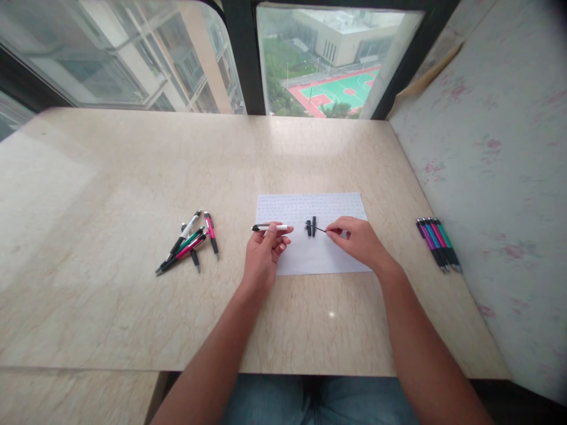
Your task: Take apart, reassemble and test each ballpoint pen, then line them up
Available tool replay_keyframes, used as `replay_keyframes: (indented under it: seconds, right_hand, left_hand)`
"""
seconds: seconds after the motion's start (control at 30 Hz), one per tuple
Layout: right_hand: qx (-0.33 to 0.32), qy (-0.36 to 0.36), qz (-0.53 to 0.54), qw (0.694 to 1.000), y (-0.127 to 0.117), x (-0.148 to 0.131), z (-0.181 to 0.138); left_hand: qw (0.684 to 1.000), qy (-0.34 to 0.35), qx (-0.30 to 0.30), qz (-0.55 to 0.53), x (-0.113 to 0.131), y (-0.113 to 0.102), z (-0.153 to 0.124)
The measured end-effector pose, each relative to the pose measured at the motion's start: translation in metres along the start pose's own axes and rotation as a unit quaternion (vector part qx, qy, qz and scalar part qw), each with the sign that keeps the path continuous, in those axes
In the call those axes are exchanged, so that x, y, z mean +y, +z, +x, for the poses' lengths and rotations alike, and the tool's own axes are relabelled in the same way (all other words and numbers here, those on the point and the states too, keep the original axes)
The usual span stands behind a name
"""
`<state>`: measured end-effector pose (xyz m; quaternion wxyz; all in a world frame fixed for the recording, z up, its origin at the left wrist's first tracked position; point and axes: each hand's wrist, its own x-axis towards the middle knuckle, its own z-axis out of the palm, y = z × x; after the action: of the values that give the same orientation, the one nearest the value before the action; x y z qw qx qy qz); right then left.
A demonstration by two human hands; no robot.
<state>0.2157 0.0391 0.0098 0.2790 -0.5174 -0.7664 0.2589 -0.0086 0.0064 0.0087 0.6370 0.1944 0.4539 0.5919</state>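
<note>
- Head view: left hand [264, 254], closed in a light pinch on a white pen barrel [282, 227] with a dark end, held nearly level by the left side of a sheet of paper [319, 260].
- Right hand [361, 239], also pinching, grips one end of a thin dark rod [322, 230]; its other end points left at short black pieces [314, 226]. Whether it touches the nearest piece cannot be told.
- These pieces lie close together on the paper, between the two hands.
- Rows of small, faint marks cover the paper's far part; it lies on a pale, veined worktop [133, 165].
- Well to the left, loose pens [194, 237] lie crossed in a pile, with a pink pen [209, 227] just beside them.
- Far right, a row of pens [438, 243] in several colours lies near a flower-patterned wall [496, 189].
- Beyond the worktop, a dark window frame [245, 59] borders views of buildings [336, 41] and a green-and-red sports court [354, 90].
</note>
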Motion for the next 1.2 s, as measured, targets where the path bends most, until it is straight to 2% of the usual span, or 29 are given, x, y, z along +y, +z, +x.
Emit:
replay_keyframes:
  seconds: [0.13,0.23,0.37,0.53,0.7,0.8,0.9,1.03,1.13,1.2]
  right_hand:
    - [0.060,0.086,-0.014,0.994,0.003,0.001,0.000]
    - [0.072,0.117,-0.016,0.990,0.012,-0.002,0.001]
    - [0.058,0.104,-0.017,0.993,0.023,-0.006,0.000]
    - [0.070,0.082,-0.017,0.994,0.026,-0.012,-0.001]
    - [0.083,0.067,0.029,0.994,0.025,-0.021,0.000]
    - [0.087,0.088,0.083,0.989,0.025,-0.025,0.000]
    - [0.066,0.153,0.231,0.959,0.031,-0.034,-0.001]
    - [-0.016,0.212,0.462,0.861,0.045,-0.052,-0.003]
    - [-0.024,0.236,0.539,0.808,0.050,-0.059,-0.005]
    - [-0.020,0.245,0.554,0.795,0.051,-0.059,-0.005]
  left_hand:
    - [1.000,-0.012,0.009,-0.017,0.003,0.000,0.001]
    - [1.000,-0.015,0.007,-0.011,0.002,0.001,0.000]
    - [1.000,-0.017,0.006,-0.007,0.001,0.001,0.000]
    - [1.000,-0.022,-0.003,0.001,0.001,0.002,-0.001]
    - [0.999,-0.017,-0.025,0.021,0.001,0.004,-0.005]
    - [0.999,-0.008,-0.033,0.036,0.000,0.004,-0.006]
    - [0.998,0.003,-0.041,0.055,-0.002,0.003,-0.006]
    - [0.992,0.037,-0.052,0.108,-0.003,0.002,-0.007]
    - [0.975,0.091,-0.044,0.196,-0.001,0.003,-0.009]
    - [0.963,0.115,-0.043,0.239,0.002,0.005,-0.011]
